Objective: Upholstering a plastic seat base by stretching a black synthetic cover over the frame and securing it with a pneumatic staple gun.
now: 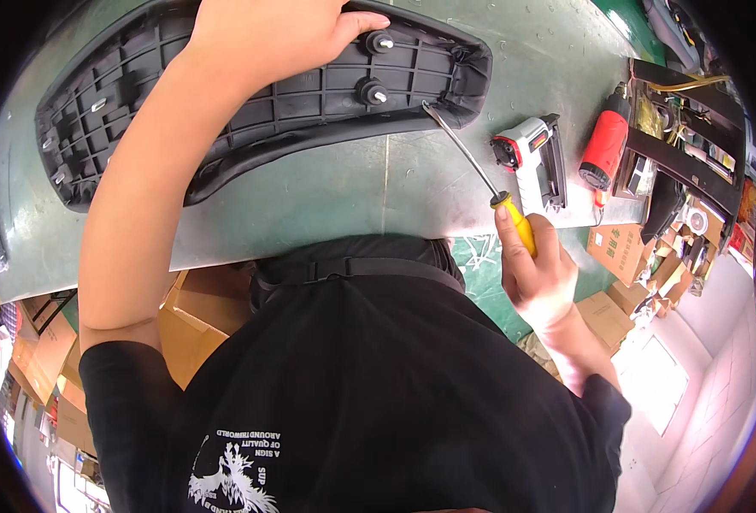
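Observation:
A long black padded seat (301,109) lies upside down on the green table, its ribbed plastic base facing up and black cover material folded around the rim. My left hand (267,38) rests over its far side, thumb stretched out flat near a rubber mount with a metal stud (379,43). The other left fingers are cut off by the top of the picture. In my right hand (542,269) is a screwdriver (472,158), closed round its yellow handle. Its metal tip touches the near rim toward the seat's right end.
Right of the seat on the table (309,201) lie a grey-white nail gun (527,158) and a red heat gun (608,141). Beyond them stands a dark rack (685,128) with small items. Cardboard boxes (617,250) sit below on the right, and another open box (194,316) is under the table's left side.

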The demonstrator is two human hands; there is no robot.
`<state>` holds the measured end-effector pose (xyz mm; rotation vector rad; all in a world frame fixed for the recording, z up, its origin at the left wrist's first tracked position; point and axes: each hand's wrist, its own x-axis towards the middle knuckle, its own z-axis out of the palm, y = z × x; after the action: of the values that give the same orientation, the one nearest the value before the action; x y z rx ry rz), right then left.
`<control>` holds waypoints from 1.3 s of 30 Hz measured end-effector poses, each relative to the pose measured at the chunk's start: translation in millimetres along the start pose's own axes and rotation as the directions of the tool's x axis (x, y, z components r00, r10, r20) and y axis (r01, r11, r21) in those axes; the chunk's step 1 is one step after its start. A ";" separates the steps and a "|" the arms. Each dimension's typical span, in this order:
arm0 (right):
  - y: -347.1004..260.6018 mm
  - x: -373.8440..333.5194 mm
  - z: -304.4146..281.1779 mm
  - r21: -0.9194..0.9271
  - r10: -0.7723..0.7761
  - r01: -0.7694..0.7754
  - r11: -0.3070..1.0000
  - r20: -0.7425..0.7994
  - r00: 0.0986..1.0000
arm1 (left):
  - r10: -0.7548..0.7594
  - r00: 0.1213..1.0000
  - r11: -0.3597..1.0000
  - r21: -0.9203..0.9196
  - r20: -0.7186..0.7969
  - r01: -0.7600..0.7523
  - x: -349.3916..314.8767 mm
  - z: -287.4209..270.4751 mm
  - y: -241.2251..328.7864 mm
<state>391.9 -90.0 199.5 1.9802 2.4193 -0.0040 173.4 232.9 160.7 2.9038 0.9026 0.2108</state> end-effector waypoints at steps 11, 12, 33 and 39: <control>-6.1 -22.4 63.6 0.491 0.277 -0.122 0.863 -0.256 0.926 | -0.015 0.997 0.998 0.066 0.074 0.010 7.0 0.4 -3.4; -9.3 -25.4 64.8 0.529 0.333 -0.186 0.828 -0.197 0.922 | -0.052 0.989 0.996 0.076 0.139 0.042 8.4 -6.0 0.5; 24.9 -25.9 35.1 0.842 0.456 -0.186 0.506 -0.077 0.887 | 0.677 0.736 0.731 -0.105 -0.013 -0.674 26.1 18.1 56.4; 37.6 -14.4 25.4 0.827 0.411 -0.166 0.538 -0.086 0.907 | 0.808 0.586 0.586 0.030 0.065 -0.810 24.1 13.7 56.4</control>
<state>431.9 -97.0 174.6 2.8996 2.4065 -1.1178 226.6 199.6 157.1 3.1121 -0.5316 0.1684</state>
